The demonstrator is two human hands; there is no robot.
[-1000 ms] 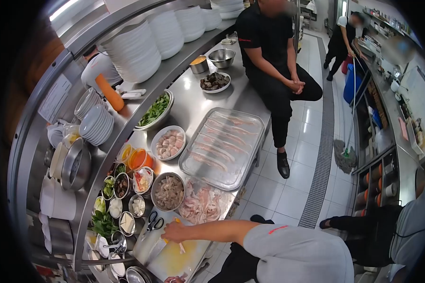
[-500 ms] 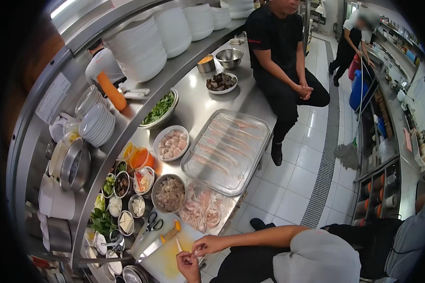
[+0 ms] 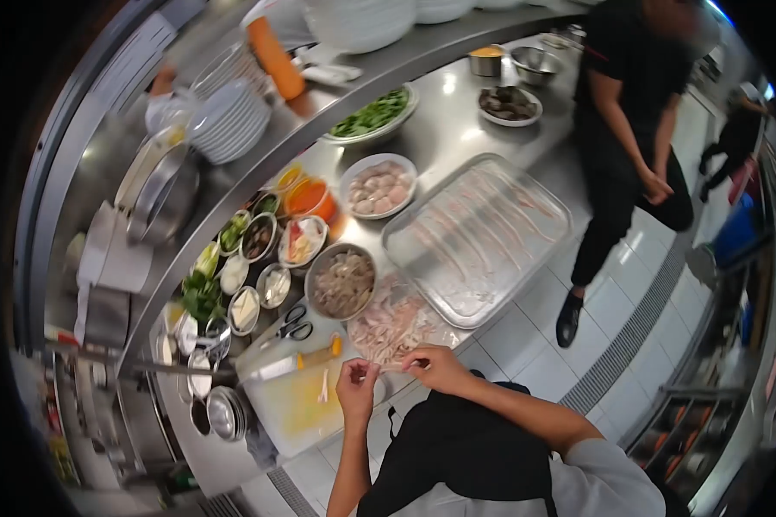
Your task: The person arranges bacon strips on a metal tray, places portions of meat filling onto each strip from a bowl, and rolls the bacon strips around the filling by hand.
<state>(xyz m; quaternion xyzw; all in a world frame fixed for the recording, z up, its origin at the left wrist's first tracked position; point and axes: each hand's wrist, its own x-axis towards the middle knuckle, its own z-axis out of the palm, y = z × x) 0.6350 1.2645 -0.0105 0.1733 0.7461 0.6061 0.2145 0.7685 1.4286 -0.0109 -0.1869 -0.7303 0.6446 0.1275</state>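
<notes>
Both my hands are in front of me at the board's edge nearest the tray. My left hand (image 3: 355,389) is closed in a pinch at one end of a thin pale strip of raw flesh (image 3: 391,367). The other end is pinched in my right hand (image 3: 440,369). Just beyond lies a heap of pale pink raw pieces (image 3: 394,327) on the steel table. A white cutting board (image 3: 297,422) with yellow stains is left of my hands. On it are a small pale piece (image 3: 324,386) and a yellow-handled knife (image 3: 321,351). Black-handled scissors (image 3: 297,327) lie beyond the knife.
A metal tray (image 3: 470,306) holds several long pale strips. Beside it stand a bowl of greyish raw pieces (image 3: 343,280), a bowl of round pale pieces (image 3: 378,186) and small ingredient containers. A person in black (image 3: 629,129) sits at the table's far right; a plate shelf (image 3: 457,33) runs above.
My view has turned, shifting the table contents. My hands, close together over the board before, are now farther apart beside the heap, with a pale strip between them.
</notes>
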